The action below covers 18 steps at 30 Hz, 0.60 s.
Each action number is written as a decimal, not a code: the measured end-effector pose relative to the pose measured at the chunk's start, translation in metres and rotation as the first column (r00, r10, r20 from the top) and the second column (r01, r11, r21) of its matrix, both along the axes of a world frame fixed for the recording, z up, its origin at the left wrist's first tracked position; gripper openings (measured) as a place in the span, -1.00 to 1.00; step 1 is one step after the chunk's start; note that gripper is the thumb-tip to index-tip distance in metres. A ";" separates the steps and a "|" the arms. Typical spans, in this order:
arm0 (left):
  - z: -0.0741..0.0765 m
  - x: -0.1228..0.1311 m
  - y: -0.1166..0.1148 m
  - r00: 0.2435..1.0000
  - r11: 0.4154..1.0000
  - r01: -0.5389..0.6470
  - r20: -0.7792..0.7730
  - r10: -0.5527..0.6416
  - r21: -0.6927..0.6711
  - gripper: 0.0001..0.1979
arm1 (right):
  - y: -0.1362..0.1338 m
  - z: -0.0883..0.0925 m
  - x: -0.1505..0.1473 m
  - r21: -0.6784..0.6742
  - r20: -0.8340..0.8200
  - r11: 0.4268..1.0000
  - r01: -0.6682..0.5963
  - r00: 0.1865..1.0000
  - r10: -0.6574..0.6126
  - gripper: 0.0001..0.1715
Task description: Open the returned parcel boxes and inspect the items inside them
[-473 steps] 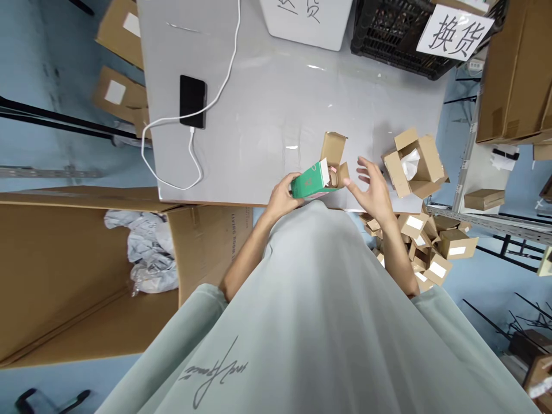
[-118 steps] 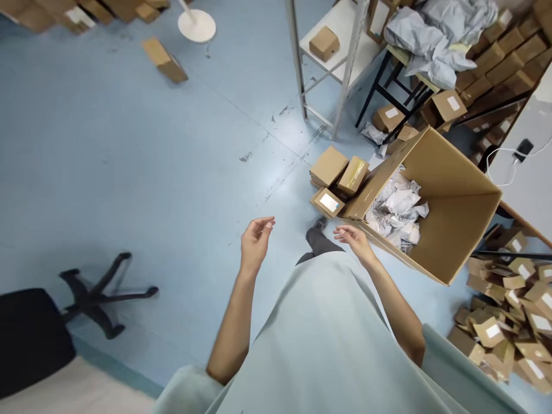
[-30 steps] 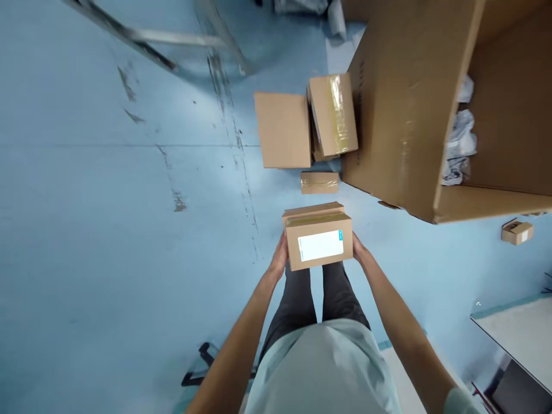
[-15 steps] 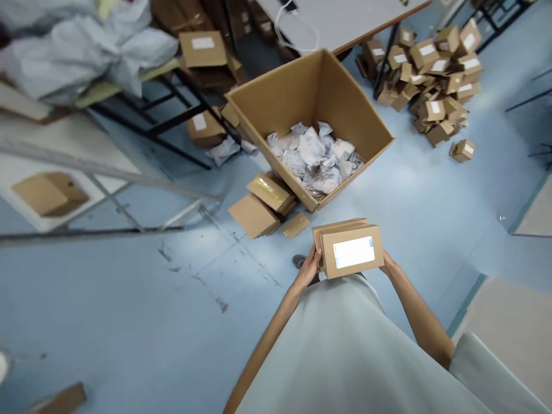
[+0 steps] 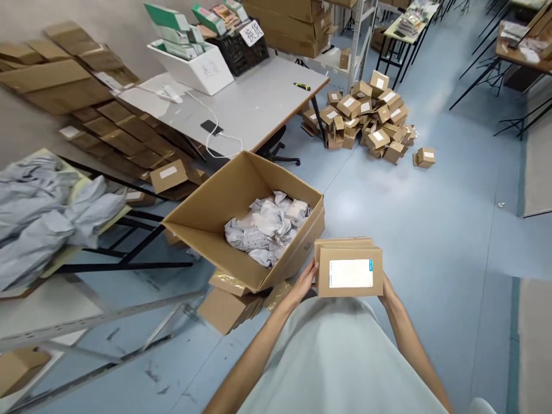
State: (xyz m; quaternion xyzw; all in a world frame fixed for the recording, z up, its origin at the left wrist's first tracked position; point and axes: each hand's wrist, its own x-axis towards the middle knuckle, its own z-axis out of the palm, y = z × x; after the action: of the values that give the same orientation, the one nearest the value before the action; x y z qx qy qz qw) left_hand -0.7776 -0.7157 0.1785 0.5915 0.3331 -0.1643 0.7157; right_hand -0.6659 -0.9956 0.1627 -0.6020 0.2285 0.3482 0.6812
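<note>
"What do the hands hold?"
"A stack of brown rectangular cardboard boxes (image 5: 350, 253), a white label (image 5: 351, 273) on the front one."
"And the fingers?"
"The left hand (image 5: 305, 283) has its fingers (image 5: 311, 271) partly curled against one side; the right hand (image 5: 387, 292) clasps the other, its fingers mostly hidden, their spread impossible to tell."
"Where's the stack?"
"Before the pale green shirt (image 5: 345, 351), near a big open brown cardboard carton (image 5: 215, 198) of grey plastic parcels (image 5: 269, 227)."

White sign (image 5: 251, 33) | reads 换货 | on side of black crate (image 5: 245, 58)
</note>
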 end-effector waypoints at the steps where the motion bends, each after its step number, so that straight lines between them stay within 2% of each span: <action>1: -0.001 0.023 -0.004 1.000 1.000 0.007 -0.014 -0.007 0.007 0.05 | -0.004 0.003 0.020 0.009 0.000 1.000 0.008 1.000 -0.008 -0.32; 5: -0.006 0.111 -0.007 0.997 1.000 -0.003 -0.074 0.004 0.020 0.05 | -0.009 0.007 0.097 0.028 -0.003 0.999 0.034 0.999 -0.034 -0.34; 8: -0.006 0.176 0.007 0.998 1.000 -0.024 -0.055 0.025 0.015 0.01 | 0.001 0.000 0.159 0.027 0.020 0.999 0.034 0.999 -0.034 -0.34; 12: -0.005 0.268 0.043 0.999 0.999 -0.032 -0.012 0.032 0.031 0.03 | 0.034 -0.001 0.257 -0.005 0.073 1.000 0.023 0.997 -0.022 -0.29; 18: -0.003 0.424 0.110 1.000 0.999 -0.027 0.004 0.027 0.035 -0.01 | 0.099 0.028 0.417 -0.033 0.173 0.997 -0.067 0.982 0.071 -0.23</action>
State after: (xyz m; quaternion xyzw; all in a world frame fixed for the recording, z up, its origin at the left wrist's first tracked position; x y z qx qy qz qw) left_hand -0.3538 -0.6060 0.1757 0.5996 0.3426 -0.1476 0.7080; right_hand -0.2485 -0.8963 0.1905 -0.6470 0.1518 0.3145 0.6778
